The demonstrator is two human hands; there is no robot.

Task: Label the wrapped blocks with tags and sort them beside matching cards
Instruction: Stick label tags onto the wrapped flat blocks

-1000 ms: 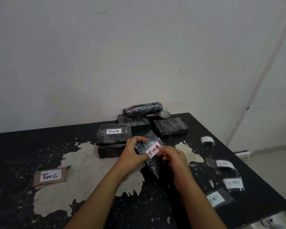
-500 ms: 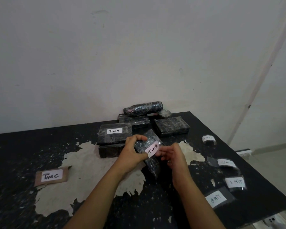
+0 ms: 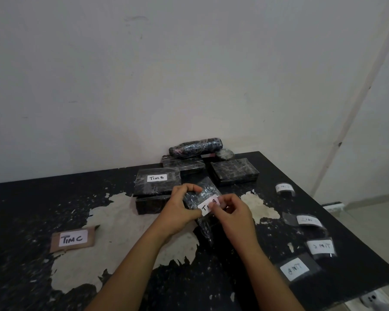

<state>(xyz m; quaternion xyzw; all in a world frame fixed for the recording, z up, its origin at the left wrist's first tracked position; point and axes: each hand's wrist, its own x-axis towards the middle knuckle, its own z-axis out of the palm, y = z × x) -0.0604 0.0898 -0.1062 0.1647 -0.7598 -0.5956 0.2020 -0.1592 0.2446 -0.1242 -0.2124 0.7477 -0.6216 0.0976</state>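
I'm at a black table (image 3: 54,198) with the top coat flaking off in big pale patches (image 3: 112,218). Behind it is a plain whitish wall (image 3: 144,75), a bit scuffed. Off to my right a pale strip (image 3: 355,104) runs up the wall, with light floor (image 3: 373,223) below. Lighting's pretty dim.

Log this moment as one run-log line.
step: tagging | left hand: holds wrapped block | right hand: presses tag onto it | TIM C card: on table, left
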